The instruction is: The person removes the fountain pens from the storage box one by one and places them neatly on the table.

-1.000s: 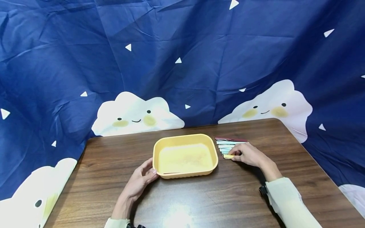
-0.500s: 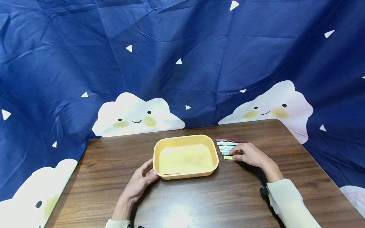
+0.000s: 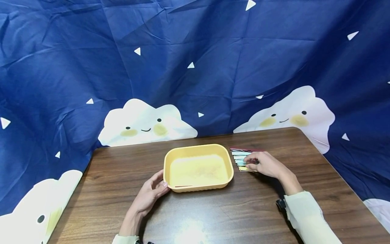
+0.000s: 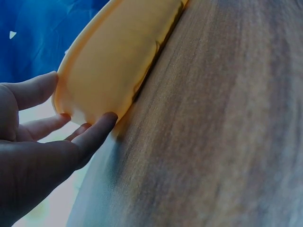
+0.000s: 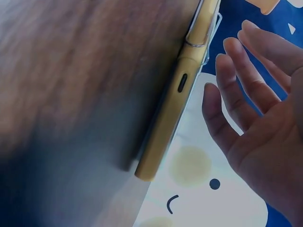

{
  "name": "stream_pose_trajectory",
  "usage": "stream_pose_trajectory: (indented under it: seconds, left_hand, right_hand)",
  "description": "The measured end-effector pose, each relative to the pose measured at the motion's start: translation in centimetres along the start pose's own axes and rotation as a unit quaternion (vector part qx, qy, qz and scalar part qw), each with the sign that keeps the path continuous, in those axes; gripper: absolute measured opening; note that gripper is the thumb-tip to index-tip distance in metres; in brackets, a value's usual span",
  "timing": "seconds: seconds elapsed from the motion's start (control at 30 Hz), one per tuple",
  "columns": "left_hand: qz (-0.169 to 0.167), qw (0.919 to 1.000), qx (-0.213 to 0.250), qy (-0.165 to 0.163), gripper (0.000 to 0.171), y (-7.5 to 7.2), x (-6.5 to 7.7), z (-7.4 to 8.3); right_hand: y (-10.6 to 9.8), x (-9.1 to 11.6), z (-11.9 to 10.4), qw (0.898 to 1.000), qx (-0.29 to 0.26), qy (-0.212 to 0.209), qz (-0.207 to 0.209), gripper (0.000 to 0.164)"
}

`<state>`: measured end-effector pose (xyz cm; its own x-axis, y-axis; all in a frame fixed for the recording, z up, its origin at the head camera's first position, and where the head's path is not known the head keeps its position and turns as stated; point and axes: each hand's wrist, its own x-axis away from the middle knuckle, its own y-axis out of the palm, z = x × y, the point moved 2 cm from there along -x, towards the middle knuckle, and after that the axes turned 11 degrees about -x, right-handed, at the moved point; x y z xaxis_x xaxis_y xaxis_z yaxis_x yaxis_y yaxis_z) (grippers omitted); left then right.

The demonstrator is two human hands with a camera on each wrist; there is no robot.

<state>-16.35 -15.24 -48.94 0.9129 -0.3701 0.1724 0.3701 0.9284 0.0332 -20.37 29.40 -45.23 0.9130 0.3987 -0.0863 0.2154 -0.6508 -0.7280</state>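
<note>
The yellow tray (image 3: 199,166) sits on the table, its inside facing up. My left hand (image 3: 149,193) touches its left front corner; in the left wrist view the fingertips rest against the end wall (image 4: 94,85), fingers fairly straight and spread. Right of the tray lies a row of pens: a dark red one (image 3: 243,149) at the back, several pale turquoise ones (image 3: 239,157), and a yellow pen (image 3: 243,168) in front. My right hand (image 3: 265,163) hovers over the row's right ends. In the right wrist view its fingers are loosely bent, apart from the yellow pen.
A thin dark reddish line (image 3: 183,186) shows along the tray's inner front edge. Behind the wooden table (image 3: 128,166) hangs a blue cloth (image 3: 170,67) printed with clouds and triangles. The table's right edge slopes away beyond my right arm.
My right fingers have let go of the yellow pen, which lies slightly nearer the front than before. They have lifted a little toward the turquoise pens. My left hand and the tray stay put.
</note>
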Motion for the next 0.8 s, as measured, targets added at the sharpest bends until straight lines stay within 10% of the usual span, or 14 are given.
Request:
stream_pose_trajectory:
  seconds: [0.8]
  left_hand:
    - [0.004, 1.0000, 0.001, -0.001, 0.061, 0.0, -0.1, -0.2]
  right_hand:
    - [-0.2, -0.8, -3.4, 0.999, -0.028, -0.030, 0.024, 0.036]
